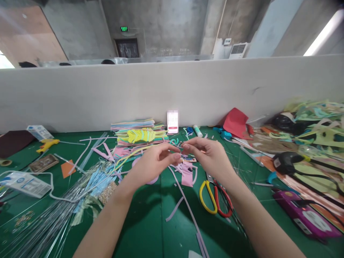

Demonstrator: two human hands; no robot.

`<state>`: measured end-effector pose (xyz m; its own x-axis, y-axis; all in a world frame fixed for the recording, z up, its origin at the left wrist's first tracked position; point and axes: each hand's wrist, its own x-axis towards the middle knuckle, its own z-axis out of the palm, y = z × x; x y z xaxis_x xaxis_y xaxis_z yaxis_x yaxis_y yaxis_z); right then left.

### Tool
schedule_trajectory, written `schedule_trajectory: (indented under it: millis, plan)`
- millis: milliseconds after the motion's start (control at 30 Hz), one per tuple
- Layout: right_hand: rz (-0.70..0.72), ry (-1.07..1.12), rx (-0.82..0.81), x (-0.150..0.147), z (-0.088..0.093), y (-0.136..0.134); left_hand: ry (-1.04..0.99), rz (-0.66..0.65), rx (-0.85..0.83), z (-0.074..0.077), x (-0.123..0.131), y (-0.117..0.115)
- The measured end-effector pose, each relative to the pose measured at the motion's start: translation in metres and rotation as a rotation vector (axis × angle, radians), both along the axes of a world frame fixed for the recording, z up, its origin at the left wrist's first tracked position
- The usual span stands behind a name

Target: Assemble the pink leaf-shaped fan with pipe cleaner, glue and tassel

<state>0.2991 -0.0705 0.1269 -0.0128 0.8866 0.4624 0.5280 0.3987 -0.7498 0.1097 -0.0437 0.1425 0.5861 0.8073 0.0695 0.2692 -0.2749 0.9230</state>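
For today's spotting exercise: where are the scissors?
Head view, right of centre: the scissors lie on the green table, just below the right hand, beside the pink strips.

Bright, even indoor light. Ceiling light strip far up-right of phone glares; phone screen blown white. Soft shadows on table below phone, under left hand and right hand, both sharp. Scrap pile far right of phone smeared. Partition behind phone bows.
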Motion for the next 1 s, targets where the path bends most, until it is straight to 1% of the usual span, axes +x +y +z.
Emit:
schedule_trajectory:
  millis: [100,167,233,300,367,433,500,567,700,933,1000]
  plan:
    - [-0.063,-0.226,0.185,-0.001,-0.006,0.002,0.092,0.112,0.123,0.004,0.009,-0.011]
    - [-0.148,-0.418,0.343,-0.003,-0.009,0.002,0.173,0.144,0.23,0.002,0.011,-0.013]
    - [-0.229,-0.579,0.464,-0.006,-0.011,0.0,0.261,0.163,0.333,-0.002,0.013,-0.012]
    - [-0.3,-0.671,0.491,-0.008,-0.012,-0.002,0.328,0.173,0.415,-0.005,0.014,-0.012]
    - [-0.358,-0.686,0.419,-0.01,-0.012,-0.004,0.361,0.171,0.459,-0.007,0.015,-0.012]
    - [-0.389,-0.641,0.3,-0.011,-0.011,-0.005,0.368,0.169,0.484,-0.008,0.016,-0.012]
    - [-0.375,-0.567,0.203,-0.011,-0.01,-0.005,0.366,0.172,0.496,-0.008,0.016,-0.012]
    - [-0.348,-0.473,0.146,-0.011,-0.008,-0.004,0.35,0.176,0.5,-0.008,0.015,-0.012]
    - [-0.332,-0.265,0.099,-0.011,-0.008,-0.002,0.276,0.17,0.476,-0.007,0.014,-0.011]
    - [-0.288,0.017,-0.015,-0.008,-0.009,0.003,0.153,0.127,0.388,-0.007,0.014,-0.009]
    - [-0.278,0.091,-0.012,-0.007,-0.009,0.004,0.107,0.108,0.36,-0.006,0.014,-0.008]
